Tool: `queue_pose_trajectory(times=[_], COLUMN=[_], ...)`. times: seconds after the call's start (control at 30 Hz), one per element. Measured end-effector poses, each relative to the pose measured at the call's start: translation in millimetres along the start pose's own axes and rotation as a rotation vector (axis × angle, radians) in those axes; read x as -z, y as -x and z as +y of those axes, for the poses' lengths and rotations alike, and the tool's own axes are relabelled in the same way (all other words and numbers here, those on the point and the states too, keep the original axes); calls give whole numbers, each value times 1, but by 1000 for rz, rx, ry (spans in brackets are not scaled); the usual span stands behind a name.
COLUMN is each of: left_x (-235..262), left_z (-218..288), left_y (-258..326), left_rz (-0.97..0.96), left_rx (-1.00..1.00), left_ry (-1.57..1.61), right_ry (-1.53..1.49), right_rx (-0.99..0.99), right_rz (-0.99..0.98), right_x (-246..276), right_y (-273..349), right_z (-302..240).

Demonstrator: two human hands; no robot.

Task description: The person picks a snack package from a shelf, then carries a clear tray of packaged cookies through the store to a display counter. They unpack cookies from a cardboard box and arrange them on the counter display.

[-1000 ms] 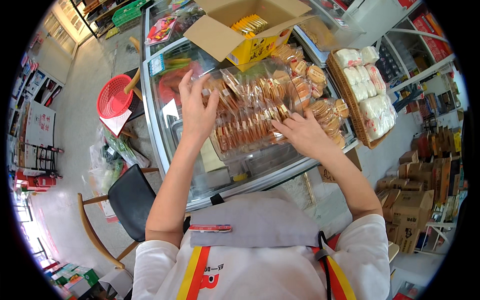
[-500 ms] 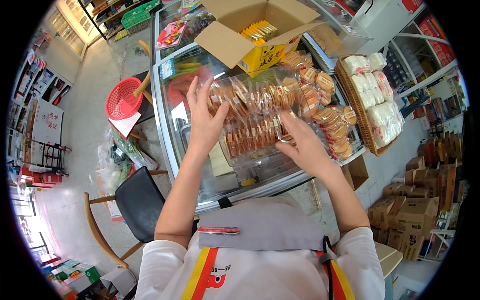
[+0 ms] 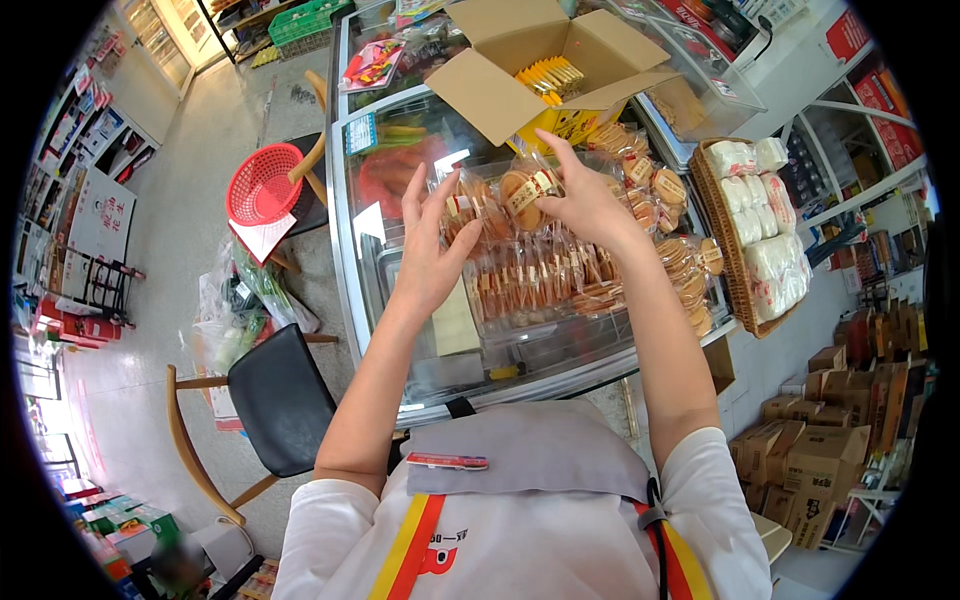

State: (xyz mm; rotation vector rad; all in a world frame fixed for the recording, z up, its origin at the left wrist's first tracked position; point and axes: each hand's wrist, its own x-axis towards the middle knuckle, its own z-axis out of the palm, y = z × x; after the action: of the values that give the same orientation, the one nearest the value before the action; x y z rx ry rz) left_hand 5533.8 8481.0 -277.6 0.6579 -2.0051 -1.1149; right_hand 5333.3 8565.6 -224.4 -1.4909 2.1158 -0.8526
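Note:
A flat clear tray [image 3: 490, 325] lies on a glass-topped case, with rows of round biscuits in clear packets [image 3: 535, 275] standing in it. At the tray's far row, my right hand [image 3: 590, 205] has its thumb and forefinger around the edge of one labelled biscuit packet [image 3: 524, 195], whose face is turned up. My left hand [image 3: 437, 250] is open beside the left end of that row, fingers spread close to the leaning packets [image 3: 478, 215]. Part of the row's right side is hidden by my right hand and forearm.
An open cardboard box [image 3: 488, 98] with yellow packets stands beyond the tray. More biscuit packets [image 3: 685, 265] lie to the right, beside a wicker basket [image 3: 738, 280] of white bundles. Left of the case are a red plastic basket [image 3: 262, 185] and a black-seated chair [image 3: 282, 400].
My right hand has moved away from me and left, from the near row to the far row. A biscuit packet now shows its face there. My left hand stays by the row's left end.

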Motion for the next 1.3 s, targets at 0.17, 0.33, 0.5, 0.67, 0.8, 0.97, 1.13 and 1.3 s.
queue_pose_trajectory(times=[0.17, 0.33, 0.5, 0.67, 0.8, 0.97, 1.13, 1.3], left_x=[-1, 13, -10, -48, -55, -61, -67, -73], left_z=[-6, 25, 31, 10, 8, 2, -5, -12], left_y=[-1, 21, 66, 68, 65, 68, 76, 77], left_rz=[9, 314, -588, -823, -840, -804, -673, -583], left_rx=[-80, -430, -381, -221, -158, -98, -12, 275], left_ry=[14, -363, -71, -194, -174, -264, -107, 274], right_ry=[181, -142, -737, -840, -716, -505, -15, -74], right_rx=[-132, -155, -32, -53, 15, -30, 293, 106], right_rz=[28, 226, 112, 36, 59, 34, -100, -391], right_x=[-16, 10, 37, 27, 8, -2, 3, 16], right_y=[-17, 5, 61, 103, 121, 142, 134, 100], right_z=[-4, 16, 37, 61, 73, 63, 42, 28])
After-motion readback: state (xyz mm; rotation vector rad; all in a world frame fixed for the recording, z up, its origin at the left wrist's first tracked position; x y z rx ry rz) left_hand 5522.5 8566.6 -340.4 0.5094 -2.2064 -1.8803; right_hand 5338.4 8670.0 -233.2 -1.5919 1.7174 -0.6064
